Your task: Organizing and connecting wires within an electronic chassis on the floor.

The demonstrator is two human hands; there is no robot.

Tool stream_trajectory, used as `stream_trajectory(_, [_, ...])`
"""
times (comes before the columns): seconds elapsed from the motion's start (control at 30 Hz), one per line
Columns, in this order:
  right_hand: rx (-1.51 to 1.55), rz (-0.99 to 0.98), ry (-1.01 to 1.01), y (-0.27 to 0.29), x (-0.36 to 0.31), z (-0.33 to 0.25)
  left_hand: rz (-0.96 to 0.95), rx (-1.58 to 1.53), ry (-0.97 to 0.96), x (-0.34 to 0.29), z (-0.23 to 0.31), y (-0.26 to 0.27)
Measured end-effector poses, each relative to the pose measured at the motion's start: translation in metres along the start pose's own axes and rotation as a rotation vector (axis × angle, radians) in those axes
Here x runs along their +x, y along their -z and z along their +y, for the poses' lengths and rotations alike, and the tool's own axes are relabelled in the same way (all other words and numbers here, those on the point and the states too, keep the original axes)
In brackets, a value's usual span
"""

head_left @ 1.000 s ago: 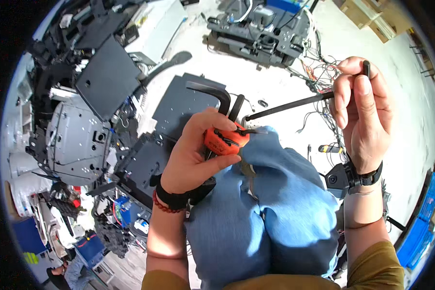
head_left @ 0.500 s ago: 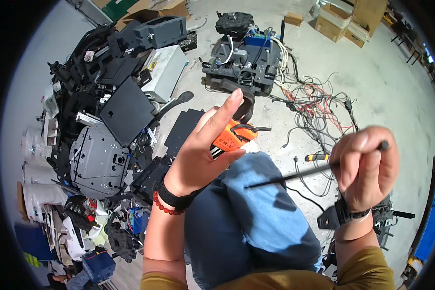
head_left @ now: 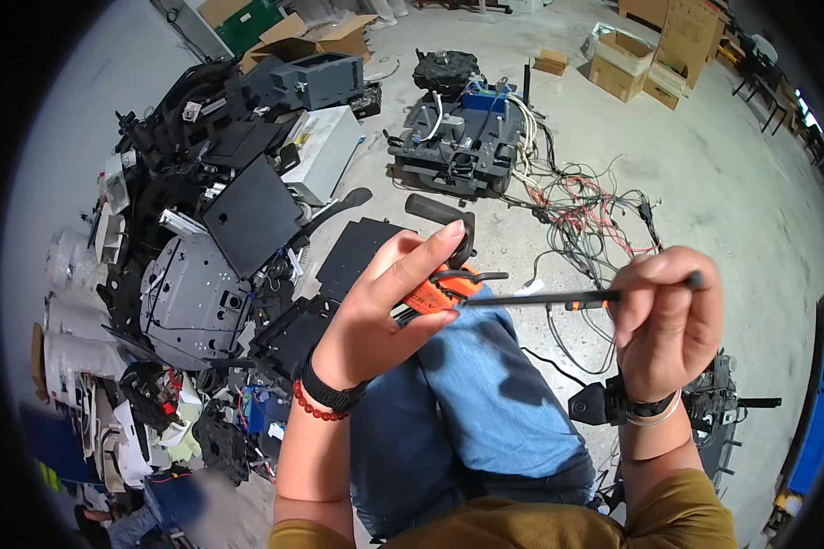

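My left hand (head_left: 368,309) is closed around an orange hex key holder (head_left: 433,295), which has several dark hex keys in it. Between the fingers of my right hand (head_left: 666,322) is a long black hex key (head_left: 554,298), held nearly level. Its far tip reaches to the right side of the orange holder; whether it touches or has entered a slot I cannot tell. Both hands are above my lap, over my jeans (head_left: 508,389). The palm and fingers of my left hand hide part of the holder.
Ahead stands a dark wheeled chassis (head_left: 458,137), with tangled cables (head_left: 581,215) right of it. A heap of black parts and panels (head_left: 252,215) fills the left side. Cardboard boxes (head_left: 621,69) stand far right. An orange-and-black handle (head_left: 584,306) lies behind my right hand.
My right hand has moved left, and the hex key has swung from pointing down-left to nearly level, its tip now at the orange holder. The whole view has shifted slightly.
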State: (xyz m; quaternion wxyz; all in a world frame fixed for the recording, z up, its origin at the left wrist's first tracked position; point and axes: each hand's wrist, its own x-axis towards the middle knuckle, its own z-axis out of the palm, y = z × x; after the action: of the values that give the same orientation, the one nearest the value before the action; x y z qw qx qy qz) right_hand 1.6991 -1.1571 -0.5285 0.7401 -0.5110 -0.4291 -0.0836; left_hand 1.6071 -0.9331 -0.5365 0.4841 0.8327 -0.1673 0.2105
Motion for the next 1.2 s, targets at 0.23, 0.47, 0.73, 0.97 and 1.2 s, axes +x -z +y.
stream_trajectory(0.23, [0.012,-0.056,0.011,-0.002,-0.010,-0.019,0.002,0.131,0.000,-0.015,0.027,-0.002])
stream_trajectory(0.47, [0.099,0.015,-0.025,0.003,-0.019,-0.035,0.068,0.127,0.030,-0.026,0.030,-0.007])
stream_trajectory(0.73, [-0.034,-0.110,0.025,-0.009,-0.002,-0.012,-0.111,-0.038,0.201,-0.043,0.017,0.008])
stream_trajectory(0.97, [0.105,-0.208,-0.107,-0.024,0.023,0.011,-0.267,-0.237,0.300,-0.043,0.004,0.016])
stream_trajectory(1.2, [-0.348,-0.555,-0.025,-0.033,0.017,0.049,-0.170,-0.452,0.443,-0.038,0.001,0.002])
